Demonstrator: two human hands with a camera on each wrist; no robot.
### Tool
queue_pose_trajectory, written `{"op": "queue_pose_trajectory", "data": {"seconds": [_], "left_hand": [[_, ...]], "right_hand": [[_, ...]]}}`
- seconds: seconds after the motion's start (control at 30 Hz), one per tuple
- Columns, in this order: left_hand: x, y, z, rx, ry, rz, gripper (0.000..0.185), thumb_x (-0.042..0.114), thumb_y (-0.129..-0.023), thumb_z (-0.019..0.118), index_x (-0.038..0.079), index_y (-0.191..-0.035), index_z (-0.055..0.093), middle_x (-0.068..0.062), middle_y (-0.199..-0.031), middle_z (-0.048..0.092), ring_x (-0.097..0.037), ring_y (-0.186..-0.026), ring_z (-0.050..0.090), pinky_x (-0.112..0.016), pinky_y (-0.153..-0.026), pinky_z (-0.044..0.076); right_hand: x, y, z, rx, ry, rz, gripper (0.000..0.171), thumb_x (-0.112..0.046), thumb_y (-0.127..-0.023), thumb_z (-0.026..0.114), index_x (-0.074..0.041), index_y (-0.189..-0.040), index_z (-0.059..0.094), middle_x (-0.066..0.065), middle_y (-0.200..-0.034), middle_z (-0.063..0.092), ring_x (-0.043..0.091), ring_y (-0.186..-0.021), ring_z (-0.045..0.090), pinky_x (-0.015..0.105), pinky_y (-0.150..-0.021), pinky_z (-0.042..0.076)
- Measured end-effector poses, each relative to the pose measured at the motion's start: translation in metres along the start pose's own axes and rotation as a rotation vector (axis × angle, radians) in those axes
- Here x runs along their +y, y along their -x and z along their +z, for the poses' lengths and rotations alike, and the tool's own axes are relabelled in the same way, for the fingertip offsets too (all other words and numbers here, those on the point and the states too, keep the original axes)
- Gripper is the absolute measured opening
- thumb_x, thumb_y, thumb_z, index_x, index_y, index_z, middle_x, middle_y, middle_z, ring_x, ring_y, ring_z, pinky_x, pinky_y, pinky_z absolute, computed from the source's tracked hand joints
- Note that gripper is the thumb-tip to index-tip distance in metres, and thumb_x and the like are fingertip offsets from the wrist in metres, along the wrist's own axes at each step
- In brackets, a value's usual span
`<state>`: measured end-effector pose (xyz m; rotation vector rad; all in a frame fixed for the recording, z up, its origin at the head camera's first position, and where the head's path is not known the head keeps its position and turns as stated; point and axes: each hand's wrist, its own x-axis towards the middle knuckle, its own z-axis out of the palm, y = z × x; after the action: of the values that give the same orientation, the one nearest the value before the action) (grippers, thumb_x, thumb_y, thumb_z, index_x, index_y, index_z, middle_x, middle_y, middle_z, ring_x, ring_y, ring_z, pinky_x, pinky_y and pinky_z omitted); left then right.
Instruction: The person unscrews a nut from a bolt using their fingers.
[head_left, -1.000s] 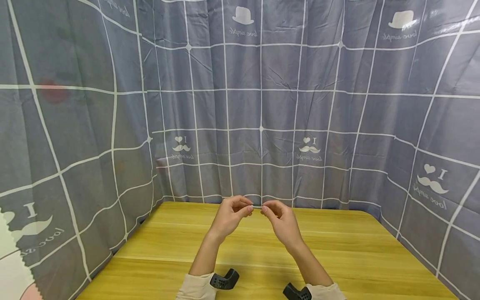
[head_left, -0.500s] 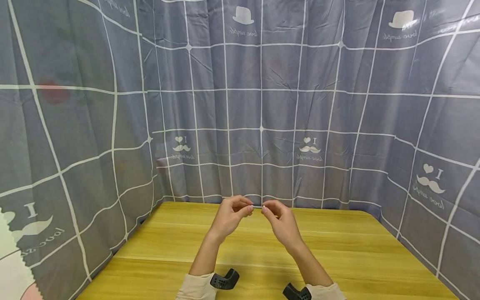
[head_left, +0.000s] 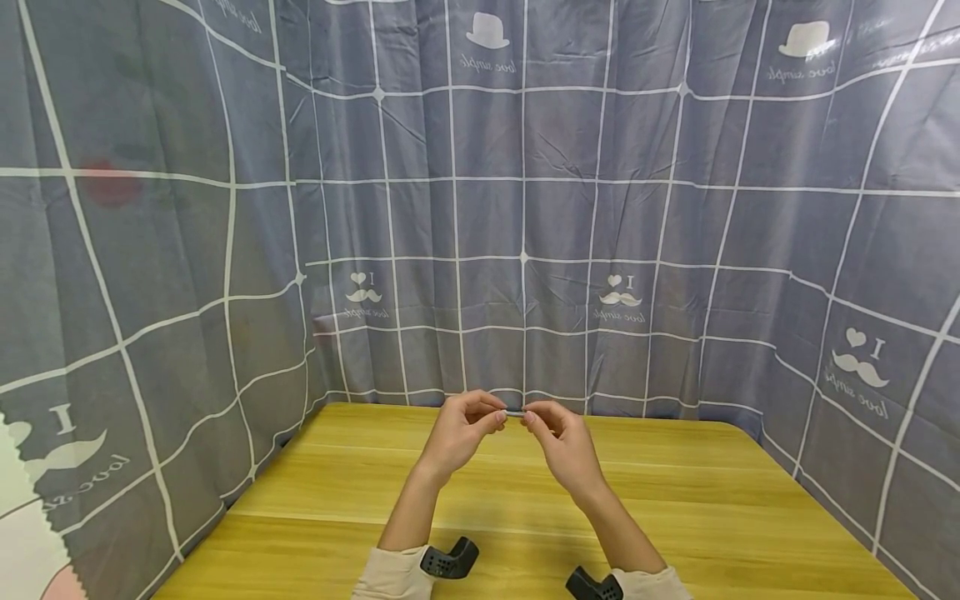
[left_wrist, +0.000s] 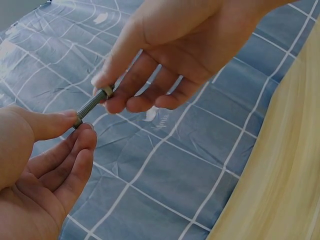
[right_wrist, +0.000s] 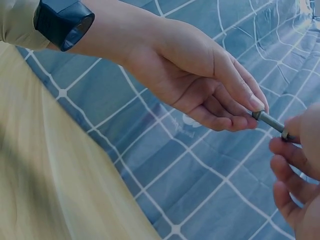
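A grey metal bolt (left_wrist: 90, 106) with a threaded shank is held between both hands, raised over the far part of the table. My left hand (head_left: 453, 437) pinches one end between thumb and fingertips, partly covering what looks like the bolt's head. At the other end sits a hex nut (left_wrist: 108, 91), which my right hand (head_left: 572, 454) pinches between thumb and forefinger. Bare thread shows between the two hands. In the right wrist view the nut (right_wrist: 285, 135) lies at the right fingertips, and the left thumb (right_wrist: 255, 103) presses the opposite end.
Under the hands spreads a yellow wood-grain table (head_left: 337, 483). Grey curtains (head_left: 562, 217) with a white grid surround it at the back and both sides. Black wrist cameras (head_left: 450, 558) are strapped over the beige sleeves (head_left: 390, 575).
Both hands stay in the same place with the bolt between them. Only very slight shifts of the right fingertips on the nut show.
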<state>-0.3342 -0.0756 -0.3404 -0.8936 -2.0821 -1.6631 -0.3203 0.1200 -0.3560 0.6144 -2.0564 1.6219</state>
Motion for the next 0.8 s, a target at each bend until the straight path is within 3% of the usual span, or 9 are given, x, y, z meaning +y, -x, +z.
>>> {"op": "queue_pose_trajectory", "data": {"seconds": [0.2,0.43,0.63,0.8], "left_hand": [[0.0003,0.0003,-0.0001,-0.003,0.002,-0.01,0.01,0.005,-0.102,0.065,0.003,-0.108,0.074,-0.007,-0.097,0.075,-0.022,-0.091,0.071,-0.033,-0.085,0.058],[-0.0003,-0.0001,-0.0007,0.002,0.0,-0.006,0.01,0.006,-0.101,0.067,0.003,-0.107,0.075,-0.007,-0.096,0.075,-0.023,-0.09,0.071,-0.034,-0.085,0.058],[0.0006,-0.0004,-0.0005,0.001,-0.001,-0.005,0.01,0.005,-0.102,0.066,0.004,-0.107,0.075,-0.007,-0.097,0.075,-0.023,-0.091,0.071,-0.034,-0.085,0.058],[0.0002,-0.0004,-0.0001,-0.007,-0.001,0.001,0.01,0.005,-0.102,0.066,0.003,-0.107,0.074,-0.007,-0.098,0.075,-0.022,-0.091,0.071,-0.033,-0.085,0.058]], "right_hand": [[-0.0003,0.0004,0.0003,0.004,0.022,-0.054,0.026,-0.005,-0.099,0.07,-0.009,-0.125,0.07,0.006,-0.119,0.07,0.025,-0.107,0.066,0.041,-0.087,0.053],[0.0014,-0.0007,0.0016,0.013,0.064,0.019,0.035,-0.012,-0.1,0.072,-0.01,-0.134,0.065,0.012,-0.124,0.069,0.029,-0.107,0.066,0.049,-0.09,0.053],[0.0033,-0.0007,0.0005,0.021,0.091,0.058,0.03,-0.03,-0.105,0.065,-0.007,-0.124,0.071,0.004,-0.105,0.074,0.023,-0.102,0.068,0.047,-0.089,0.054],[0.0026,-0.0008,-0.0006,0.001,0.073,0.031,0.02,-0.023,-0.105,0.065,-0.006,-0.111,0.074,0.003,-0.094,0.072,0.021,-0.094,0.067,0.041,-0.086,0.054]]}}
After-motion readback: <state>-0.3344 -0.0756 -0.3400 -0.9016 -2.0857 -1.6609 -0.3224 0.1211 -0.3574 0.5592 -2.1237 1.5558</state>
